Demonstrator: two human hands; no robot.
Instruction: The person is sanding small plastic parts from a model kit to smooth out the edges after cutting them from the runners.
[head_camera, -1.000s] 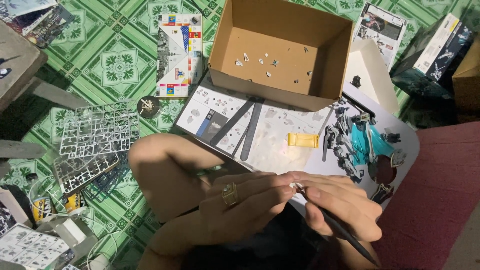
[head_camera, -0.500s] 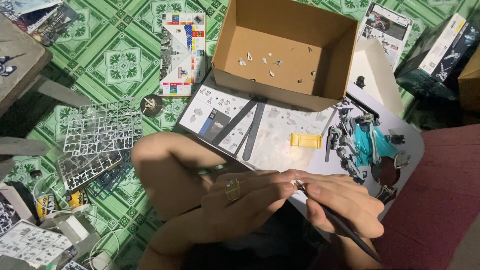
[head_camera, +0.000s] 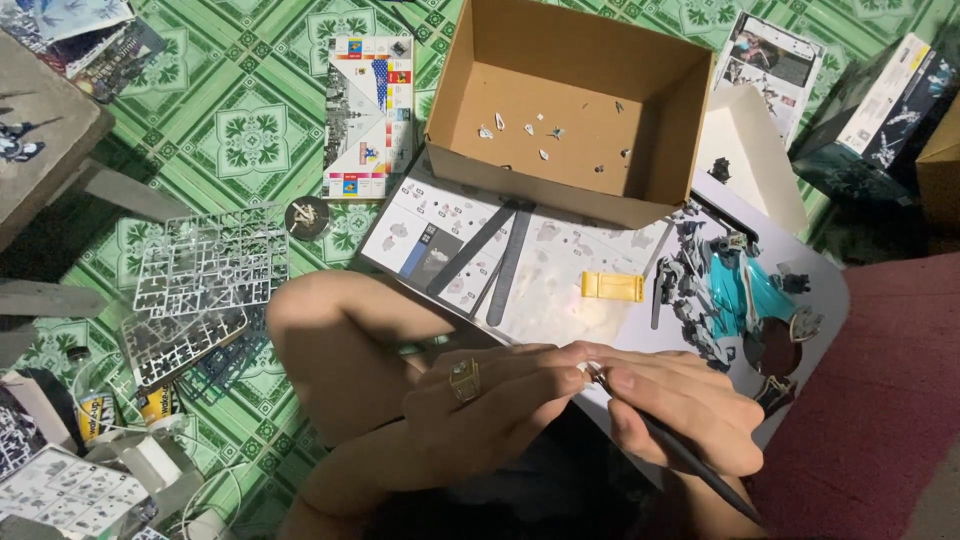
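My left hand (head_camera: 495, 395), with a ring on one finger, pinches a tiny part at its fingertips above my bent knee. My right hand (head_camera: 685, 400) grips a thin dark tool (head_camera: 690, 455) like a pen, its tip touching the part between my two hands. Just beyond my hands lies an open instruction sheet (head_camera: 470, 235) with two flat dark strips (head_camera: 500, 255) and a small yellow block (head_camera: 612, 287) on it. A partly built grey and teal model figure (head_camera: 725, 290) lies to the right on a white board.
An open cardboard box (head_camera: 665, 115) holding several tiny loose bits stands at the back. Clear and dark part frames (head_camera: 205, 265) lie at left on the green patterned floor. A colourful booklet (head_camera: 368, 115), kit boxes (head_camera: 890, 110) at right and small bottles (head_camera: 95, 410) at lower left surround me.
The view has drifted slightly. My hands stay together in the same place, the tool tip still at the small part.
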